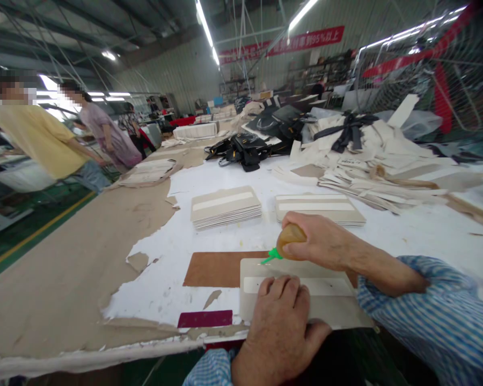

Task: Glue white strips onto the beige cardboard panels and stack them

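I see a corrugated metal wall [177, 69] far beyond the fingers, fluorescent tube lights [207, 29] overhead, a red banner [282, 43], and green floor [28, 230] left of the table [64, 279].

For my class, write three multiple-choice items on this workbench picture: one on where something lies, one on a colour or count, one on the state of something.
1. Where does the left hand rest?
A. on the beige panel
B. on the black bags
C. on the floor

2. What colour is the nozzle of the squeeze bottle?
A. red
B. green
C. blue

3. How is the right hand?
A. open and flat
B. shut on the squeeze bottle
C. out of view

Answers:
1 A: the palm and fingers press flat on the beige panel.
2 B: a bright green tip points down at the panel's top edge.
3 B: the fingers wrap the amber bottle.
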A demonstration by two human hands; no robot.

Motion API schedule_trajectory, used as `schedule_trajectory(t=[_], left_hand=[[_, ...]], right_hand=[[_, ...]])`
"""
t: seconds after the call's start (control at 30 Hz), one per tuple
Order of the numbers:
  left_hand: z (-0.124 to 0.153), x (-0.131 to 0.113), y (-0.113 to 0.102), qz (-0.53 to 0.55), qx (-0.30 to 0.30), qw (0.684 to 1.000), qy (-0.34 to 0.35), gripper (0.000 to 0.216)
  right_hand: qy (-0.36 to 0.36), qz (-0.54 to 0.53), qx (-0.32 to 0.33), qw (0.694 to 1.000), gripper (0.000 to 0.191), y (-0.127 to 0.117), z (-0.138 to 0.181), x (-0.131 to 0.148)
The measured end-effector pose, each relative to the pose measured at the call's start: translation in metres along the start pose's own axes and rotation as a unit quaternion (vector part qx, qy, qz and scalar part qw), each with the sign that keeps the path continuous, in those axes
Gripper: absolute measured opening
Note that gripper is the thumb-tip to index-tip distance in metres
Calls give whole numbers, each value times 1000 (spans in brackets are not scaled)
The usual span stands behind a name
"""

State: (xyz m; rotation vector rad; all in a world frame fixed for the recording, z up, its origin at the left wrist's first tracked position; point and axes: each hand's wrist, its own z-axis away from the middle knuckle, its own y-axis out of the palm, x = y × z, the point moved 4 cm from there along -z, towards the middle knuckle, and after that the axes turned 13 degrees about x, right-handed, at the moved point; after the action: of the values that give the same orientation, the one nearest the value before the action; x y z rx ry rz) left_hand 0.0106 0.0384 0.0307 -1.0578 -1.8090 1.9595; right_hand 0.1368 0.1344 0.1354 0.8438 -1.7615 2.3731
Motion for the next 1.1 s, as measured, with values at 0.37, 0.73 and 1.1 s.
schedule_trajectory(t=[0.37,0.73,1.1], left_hand=[[0,0,-1,-10,-11,1000,4,39],[-2,2,3,-13,-2,1000,-3,44],[-1,4,5,-3,9,1000,-8,45]], right_hand=[[44,-16,-4,999,24,-7,19,-39],[72,3,-2,997,19,-18,34,-48],[81,-21,-16,996,20,-18,39,-56]])
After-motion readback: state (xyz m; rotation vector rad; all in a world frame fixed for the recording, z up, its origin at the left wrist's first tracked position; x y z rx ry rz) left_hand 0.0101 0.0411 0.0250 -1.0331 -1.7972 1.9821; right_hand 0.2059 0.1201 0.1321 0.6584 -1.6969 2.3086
